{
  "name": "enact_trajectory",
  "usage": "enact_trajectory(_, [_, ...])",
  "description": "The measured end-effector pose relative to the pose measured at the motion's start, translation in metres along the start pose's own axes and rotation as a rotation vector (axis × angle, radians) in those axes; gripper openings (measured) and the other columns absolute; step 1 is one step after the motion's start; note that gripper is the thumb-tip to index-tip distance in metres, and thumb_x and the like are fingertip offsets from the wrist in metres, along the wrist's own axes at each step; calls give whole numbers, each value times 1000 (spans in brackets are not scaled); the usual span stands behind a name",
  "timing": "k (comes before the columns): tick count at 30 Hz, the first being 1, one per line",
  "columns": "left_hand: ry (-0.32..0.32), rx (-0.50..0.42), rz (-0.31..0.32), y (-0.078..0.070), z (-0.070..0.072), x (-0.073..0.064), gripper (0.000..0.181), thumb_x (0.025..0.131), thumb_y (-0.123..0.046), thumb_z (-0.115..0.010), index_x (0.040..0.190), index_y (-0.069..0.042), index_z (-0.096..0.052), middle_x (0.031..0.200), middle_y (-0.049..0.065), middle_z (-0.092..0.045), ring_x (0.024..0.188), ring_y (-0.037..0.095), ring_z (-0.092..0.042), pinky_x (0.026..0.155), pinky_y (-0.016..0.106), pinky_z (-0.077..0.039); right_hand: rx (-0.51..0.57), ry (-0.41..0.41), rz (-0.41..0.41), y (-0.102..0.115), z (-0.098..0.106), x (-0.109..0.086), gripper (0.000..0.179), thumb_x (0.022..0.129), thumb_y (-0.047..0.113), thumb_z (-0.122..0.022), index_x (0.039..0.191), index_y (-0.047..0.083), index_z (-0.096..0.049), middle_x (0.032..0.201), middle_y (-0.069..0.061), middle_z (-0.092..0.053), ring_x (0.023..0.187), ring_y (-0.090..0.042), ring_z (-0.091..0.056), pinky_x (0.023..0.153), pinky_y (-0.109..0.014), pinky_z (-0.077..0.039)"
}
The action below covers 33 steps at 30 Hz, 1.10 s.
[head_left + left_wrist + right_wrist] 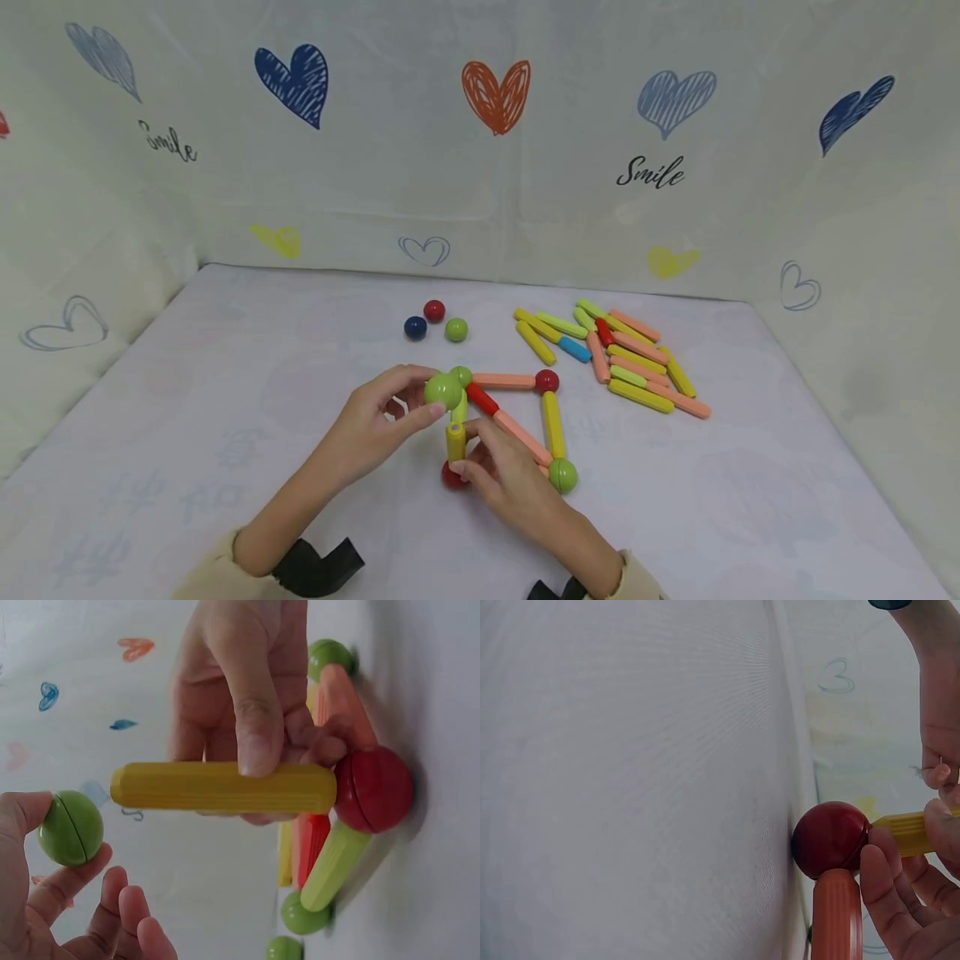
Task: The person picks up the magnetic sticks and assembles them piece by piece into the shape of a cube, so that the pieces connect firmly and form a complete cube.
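Observation:
My left hand (378, 421) pinches a green ball (443, 391) between thumb and finger, held up off the table. In my right hand (513, 479) is a yellow stick (217, 787), upright with its lower end against a red ball (375, 790) on the table. The green ball is a short gap above the stick's top end. From the red ball, a light green stick (334, 866) and a salmon stick (836, 915) run out. They belong to a flat four-sided frame with balls at its corners and a red-and-salmon diagonal (521, 437). My right hand partly hides its near side.
Behind the frame lie a loose dark blue ball (416, 328), a red ball (434, 311) and a green ball (456, 329). Several loose sticks (637, 358), yellow, salmon, green, red and blue, are scattered at the back right. A printed cloth (570, 208) hangs behind the table.

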<state>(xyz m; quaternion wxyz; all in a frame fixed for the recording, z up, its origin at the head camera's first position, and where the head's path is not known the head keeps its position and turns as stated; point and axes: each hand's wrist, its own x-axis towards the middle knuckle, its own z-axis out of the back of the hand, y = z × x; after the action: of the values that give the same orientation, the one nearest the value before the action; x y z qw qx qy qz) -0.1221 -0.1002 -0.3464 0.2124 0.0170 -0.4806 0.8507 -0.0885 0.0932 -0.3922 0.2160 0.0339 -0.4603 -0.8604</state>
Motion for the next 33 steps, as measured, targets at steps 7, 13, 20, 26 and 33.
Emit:
enact_trajectory(7, [36, -58, 0, -3, -10, -11, 27, 86, -23, -66, 112, -16, -63, 86, -4, -54, 77, 9, -50, 66, 21, -46, -4, 1, -8, 1, 0, 1, 26, 86, 14, -65, 109, 13, -51, 91, 5, -58, 76, -2, -54, 70, -17, -50])
enact_trajectory(13, [32, -81, 14, 0, -14, -15, 27, 86, -23, -66, 112, -16, -63, 86, -3, -53, 77, 9, -50, 66, 20, -46, -15, -8, 13, 0, -1, 2, 24, 86, 13, -65, 106, 13, -51, 91, 6, -57, 76, -2, -54, 69, -18, -49])
enact_trajectory(20, [47, -124, 22, 0, -16, -16, 27, 87, -21, -64, 113, -14, -61, 86, -2, -55, 77, 9, -50, 67, 21, -46, -16, -4, 3, 0, -1, 1, 25, 86, 13, -66, 105, 12, -50, 89, 5, -57, 76, -2, -53, 69, -17, -49])
enact_trajectory(26, [53, -134, 11, 2, -17, -16, 25, 88, -22, -63, 112, -15, -61, 86, -3, -55, 77, 9, -50, 67, 21, -46, 25, 44, -62, 3, 4, 0, 27, 87, 15, -66, 109, 15, -52, 94, 5, -58, 77, -3, -56, 71, -17, -50])
enact_trajectory(33, [80, -158, 11, 1, -19, -16, 26, 88, -23, -63, 112, -15, -61, 86, -2, -57, 78, 10, -51, 69, 22, -46, -14, 22, -99, 3, 35, 0, 25, 85, 15, -67, 108, 16, -58, 98, 4, -62, 83, -7, -58, 74, -18, -50])
